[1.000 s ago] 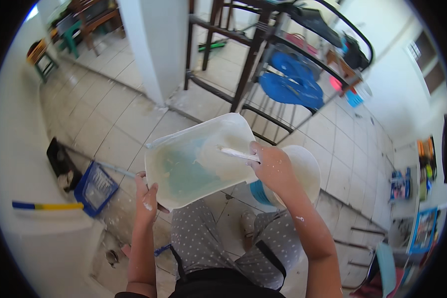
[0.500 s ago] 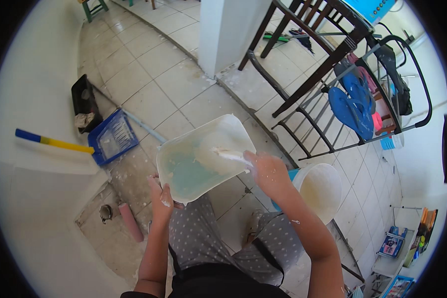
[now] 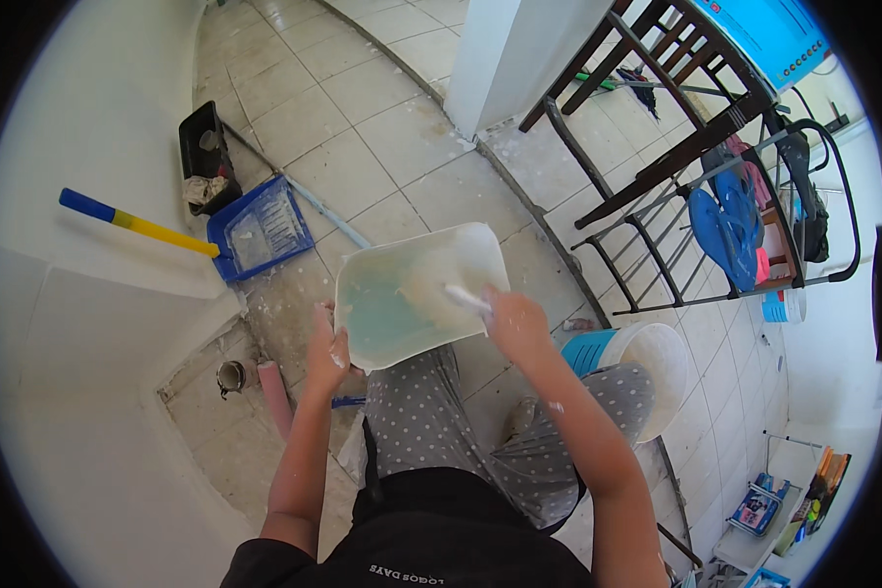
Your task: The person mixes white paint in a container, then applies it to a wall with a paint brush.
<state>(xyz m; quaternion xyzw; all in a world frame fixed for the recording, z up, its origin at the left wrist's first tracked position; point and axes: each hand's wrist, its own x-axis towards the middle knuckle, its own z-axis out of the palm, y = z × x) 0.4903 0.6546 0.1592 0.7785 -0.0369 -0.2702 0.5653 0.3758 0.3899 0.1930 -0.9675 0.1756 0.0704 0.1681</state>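
My left hand (image 3: 327, 345) grips the left rim of a shallow rectangular plastic tub (image 3: 374, 316), fingers under it and thumb at the edge. Pale paste (image 3: 436, 284) coats the tub's inside, thickest toward the right half, while the left half shows translucent green. In my right hand (image 3: 516, 328) is a white-smeared hand tool (image 3: 467, 298) with its end down in the paste; its exact kind is hard to make out. Dabs of white stick to both hands and my right forearm. The tub hangs tilted above my knees.
A blue and white bucket (image 3: 590, 351) stands beside my right leg. To the left lie a blue dustpan (image 3: 262, 233) with a yellow handle, a black tray (image 3: 202, 147) and a pink roller (image 3: 275, 397). Far right, a metal rack (image 3: 647, 257) holds blue flip-flops (image 3: 723, 230).
The tub has come round to a flatter angle and sits slightly right in view. My right hand and its tool shift slightly within the tub. The whole view has shifted and turned.
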